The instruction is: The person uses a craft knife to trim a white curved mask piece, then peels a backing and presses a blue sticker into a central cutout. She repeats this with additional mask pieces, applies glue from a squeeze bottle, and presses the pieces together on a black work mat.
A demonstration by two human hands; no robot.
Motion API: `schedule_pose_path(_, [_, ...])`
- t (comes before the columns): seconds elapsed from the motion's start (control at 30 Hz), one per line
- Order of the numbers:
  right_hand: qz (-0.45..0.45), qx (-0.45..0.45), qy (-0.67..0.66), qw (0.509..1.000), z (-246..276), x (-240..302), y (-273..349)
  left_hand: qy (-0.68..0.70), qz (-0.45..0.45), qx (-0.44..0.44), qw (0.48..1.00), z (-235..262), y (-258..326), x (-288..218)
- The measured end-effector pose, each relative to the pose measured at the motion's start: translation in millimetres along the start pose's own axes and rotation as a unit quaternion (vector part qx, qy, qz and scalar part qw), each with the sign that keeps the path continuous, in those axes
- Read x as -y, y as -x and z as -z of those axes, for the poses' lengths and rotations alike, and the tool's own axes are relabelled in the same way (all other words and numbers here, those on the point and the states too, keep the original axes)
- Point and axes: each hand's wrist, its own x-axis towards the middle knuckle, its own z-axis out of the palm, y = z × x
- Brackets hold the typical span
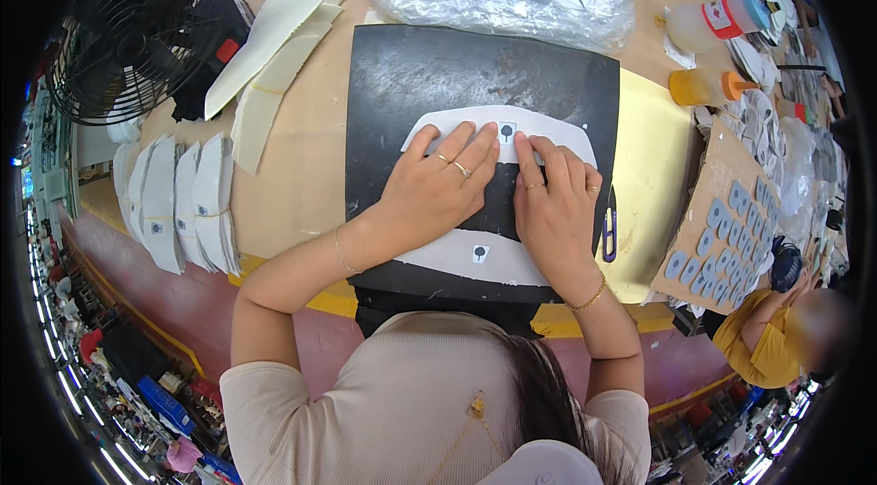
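Your cap (545, 465) nearest; black mat (484, 69) on tan bench (292, 202), reddish floor (137, 257). Left hand (434, 188) slightly spread, right hand (557, 202) likewise, both touching white piece (507, 152).

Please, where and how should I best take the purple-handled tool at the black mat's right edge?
Probably by its purple handle, with the right hand coming from above and the near side, once off the white piece. The tool lies flat; its broader handle is toward the person, its thin tip away.
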Motion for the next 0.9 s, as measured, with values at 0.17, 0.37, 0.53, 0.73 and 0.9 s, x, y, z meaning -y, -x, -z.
schedule_pose_path(0.17, [0.004,-0.008,-0.025,1.000,-1,-2,-2,0.005,0.006,0.018,1.000,3,-4,-1])
schedule_pose_path(0.37, [-0.011,0.003,-0.056,0.998,-4,-4,-3,0.003,-0.004,0.031,1.000,4,-9,1])
schedule_pose_path(0.53, [-0.007,0.004,-0.030,1.000,-5,-1,-4,-0.036,-0.022,0.042,0.998,4,-10,-4])
schedule_pose_path(0.73, [0.020,0.010,0.003,1.000,-2,-5,-13,-0.145,-0.038,0.085,0.985,6,-20,-14])
schedule_pose_path(0.9, [0.013,0.026,-0.055,0.998,4,-15,-20,0.033,-0.013,0.062,0.997,16,-7,13])
